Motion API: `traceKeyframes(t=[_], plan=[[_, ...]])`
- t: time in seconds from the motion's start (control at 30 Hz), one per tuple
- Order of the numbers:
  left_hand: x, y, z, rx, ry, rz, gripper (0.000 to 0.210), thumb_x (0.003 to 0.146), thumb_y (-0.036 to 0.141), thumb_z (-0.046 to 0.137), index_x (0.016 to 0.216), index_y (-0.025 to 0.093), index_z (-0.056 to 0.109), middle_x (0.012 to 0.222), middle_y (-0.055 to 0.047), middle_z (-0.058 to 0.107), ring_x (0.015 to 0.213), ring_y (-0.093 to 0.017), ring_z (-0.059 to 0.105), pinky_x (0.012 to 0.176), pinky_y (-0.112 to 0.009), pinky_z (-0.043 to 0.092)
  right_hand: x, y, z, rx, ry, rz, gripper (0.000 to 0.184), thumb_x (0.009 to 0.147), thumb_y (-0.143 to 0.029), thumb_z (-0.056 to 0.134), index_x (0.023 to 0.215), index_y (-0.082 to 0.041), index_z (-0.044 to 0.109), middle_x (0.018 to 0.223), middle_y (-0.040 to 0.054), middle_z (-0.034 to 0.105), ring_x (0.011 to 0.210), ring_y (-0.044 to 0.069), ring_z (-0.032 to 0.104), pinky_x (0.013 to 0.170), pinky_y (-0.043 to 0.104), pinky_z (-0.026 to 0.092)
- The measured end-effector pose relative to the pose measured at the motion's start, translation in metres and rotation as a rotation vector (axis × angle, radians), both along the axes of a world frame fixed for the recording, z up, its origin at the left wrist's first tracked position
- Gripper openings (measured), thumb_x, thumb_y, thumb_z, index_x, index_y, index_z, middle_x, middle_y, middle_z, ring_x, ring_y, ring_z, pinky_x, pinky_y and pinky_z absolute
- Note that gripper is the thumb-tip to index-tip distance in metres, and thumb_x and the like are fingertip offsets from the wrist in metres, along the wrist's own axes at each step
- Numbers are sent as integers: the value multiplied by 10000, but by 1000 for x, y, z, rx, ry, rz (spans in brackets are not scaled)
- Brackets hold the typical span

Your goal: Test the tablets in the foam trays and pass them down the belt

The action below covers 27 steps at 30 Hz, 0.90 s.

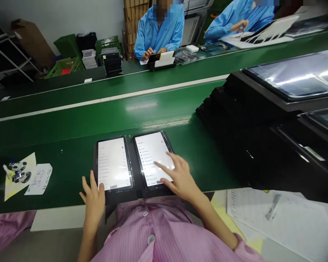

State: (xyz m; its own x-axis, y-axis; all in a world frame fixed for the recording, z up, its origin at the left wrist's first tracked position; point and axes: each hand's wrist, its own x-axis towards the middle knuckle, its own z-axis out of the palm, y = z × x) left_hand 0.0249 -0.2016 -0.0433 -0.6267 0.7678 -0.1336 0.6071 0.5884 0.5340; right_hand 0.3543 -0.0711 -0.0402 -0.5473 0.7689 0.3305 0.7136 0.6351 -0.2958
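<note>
Two tablets lie side by side on the green bench in front of me, their screens lit white with lists of text too small to read. My right hand (179, 174) is over the right tablet (149, 153), fingers spread and the index finger pointing at the middle of its list; whether the fingertip touches the glass I cannot tell. By the lower left corner of the left tablet (113, 160) is my left hand (94, 196), its fingers apart and nothing in it. The thumb is close to that tablet's edge.
Tall stacks of black trays (235, 145) with tablets on top rise at the right. A handwritten note (39, 179) and yellow paper (24, 185) lie at the left. Printed sheets (284, 222) are below the bench edge. Two people in blue coats (160, 34) work across the bench.
</note>
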Motion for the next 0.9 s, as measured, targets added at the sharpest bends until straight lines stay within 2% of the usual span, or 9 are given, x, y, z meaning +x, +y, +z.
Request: traceKeyframes(t=[0.07, 0.13, 0.3, 0.4, 0.47, 0.57, 0.7, 0.8, 0.9], plan=[[4, 4, 6, 19, 18, -16, 625, 1049, 515, 156, 1617, 256, 167, 1665, -193, 105, 1552, -358, 96, 1178, -719, 89, -18, -3, 7, -4, -78, 184, 514, 959, -607, 534, 1430, -404, 562, 1577, 132, 310, 1396, 413, 310, 1098, 664, 288], [-1, 3, 8, 11, 28, -39, 623, 1045, 536, 141, 1594, 269, 264, 1651, -191, 158, 1553, -351, 99, 1174, -725, 107, -26, -3, 10, -30, -100, 246, 506, 932, -639, 568, 1393, -432, 591, 1592, 118, 319, 1417, 412, 291, 1122, 696, 204], [-29, -11, 4, 20, -90, -210, 772, 967, 728, 120, 1467, 301, 523, 1682, -104, 59, 1543, -385, 133, 1203, -687, 90, 8, 12, 6, -74, -32, 123, 398, 988, -604, 474, 1221, -404, 726, 1602, 64, 332, 1418, 407, 306, 1150, 699, 126], [-42, -22, 0, 106, -201, -345, 868, 902, 814, 149, 1479, 282, 519, 1700, -31, -26, 1561, -342, 15, 1252, -540, 134, 41, 25, -13, -169, 190, -102, 590, 1015, -634, 301, 1471, -333, 523, 1551, 130, 391, 1397, 384, 358, 1128, 662, 272], [-45, -26, -2, 168, -215, -338, 893, 889, 828, 171, 1584, 289, 325, 1702, -39, -68, 1560, -324, -52, 1241, -538, 181, 54, 28, -30, -349, 433, -168, 704, 1011, -662, 160, 1572, -278, 346, 1418, 166, 529, 1261, 341, 525, 1024, 579, 450], [-40, -27, 1, 222, -199, -280, 847, 918, 797, 134, 1624, 334, 70, 1700, -72, -87, 1562, -329, 14, 1198, -594, 259, 59, 24, -49, -543, 685, -155, 768, 988, -699, 75, 1567, -257, 316, 1215, 143, 663, 947, 286, 670, 792, 459, 567], [-18, -22, 16, 133, -65, -237, 738, 997, 687, 187, 1626, 321, 65, 1693, -147, -38, 1544, -376, 136, 1153, -658, 291, 55, 10, -40, -419, 555, -180, 693, 1000, -669, 255, 1541, -250, 362, 1135, 118, 681, 874, 273, 656, 781, 434, 548], [-1, -16, 31, 130, 304, -148, 818, 987, 686, 293, 1626, 202, 130, 1668, -250, -36, 1522, -491, 37, 1082, -827, 79, 47, 4, -17, -244, 309, -154, 575, 1022, -577, 325, 1474, -259, 487, 1258, 150, 607, 1125, 326, 582, 953, 509, 481], [7, -7, 37, 268, 525, -135, 858, 980, 695, 306, 1620, 149, 135, 1645, -283, 121, 1512, -489, 104, 1072, -828, -25, 32, 2, -2, -112, 99, -83, 490, 1024, -548, 348, 1357, -316, 624, 1476, 144, 416, 1324, 385, 407, 1061, 610, 363]])
